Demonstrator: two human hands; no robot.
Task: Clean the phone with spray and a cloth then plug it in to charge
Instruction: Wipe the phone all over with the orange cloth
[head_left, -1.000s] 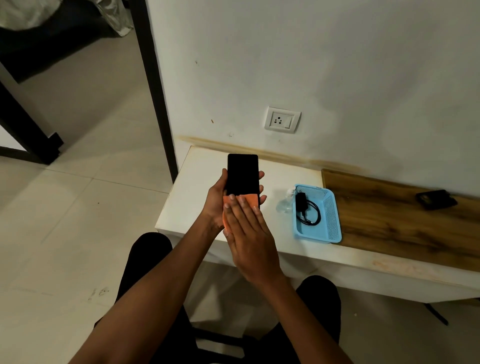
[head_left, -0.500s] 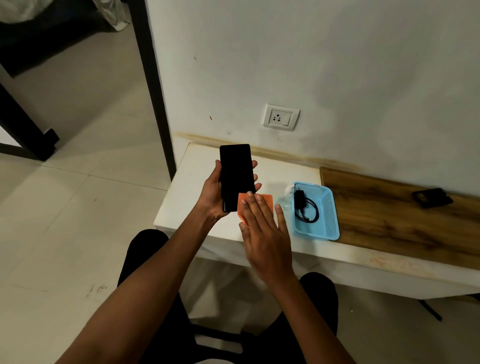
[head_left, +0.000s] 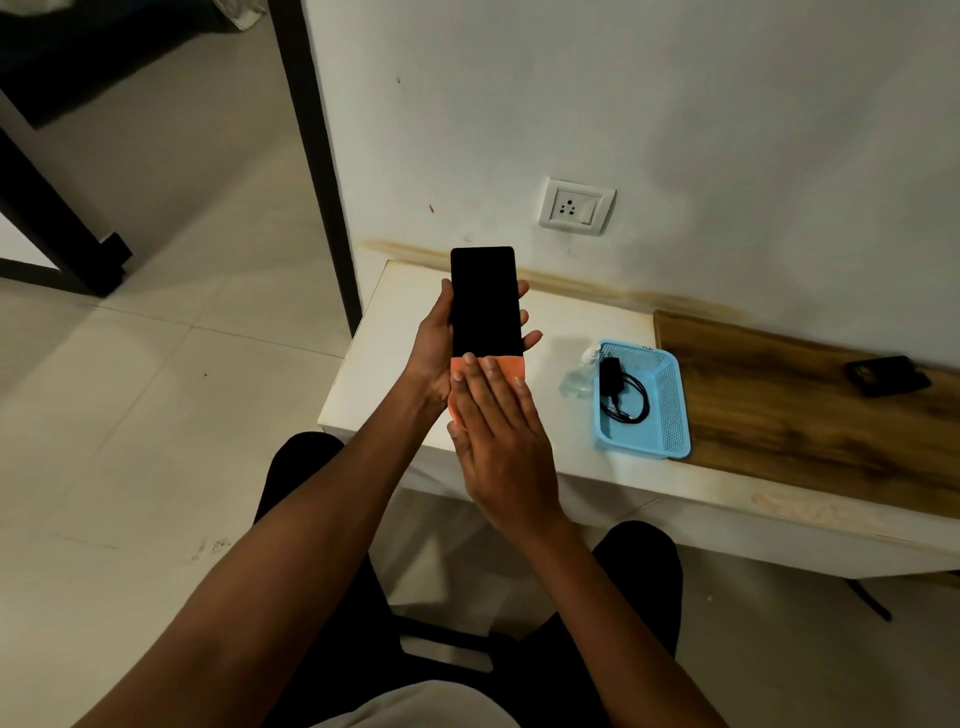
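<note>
The left hand (head_left: 434, 343) holds the phone (head_left: 485, 301) upright in front of the person, screen dark and facing them, with the thumb along its left edge and the fingertips (head_left: 531, 339) wrapped round its right edge. The right hand (head_left: 501, 431) lies flat and open, fingers straight and together, pressing an orange cloth (head_left: 511, 365) against the lower end of the phone; only a strip of cloth shows above the fingers and a sliver at their left (the rest is under the palm). Right of that grip, on the white table (head_left: 374, 374), a clear spray bottle (head_left: 576, 376) stands just beside a blue basket (head_left: 672, 410), touching or nearly touching its left wall. Inside the basket lies a black charger with its coiled cable (head_left: 621, 389). Above and to the right of the held phone, a wall socket (head_left: 576, 206) sits on the white wall. Far right of the hands, a small dark object (head_left: 888, 375) rests on a wooden board (head_left: 789, 410).
</note>
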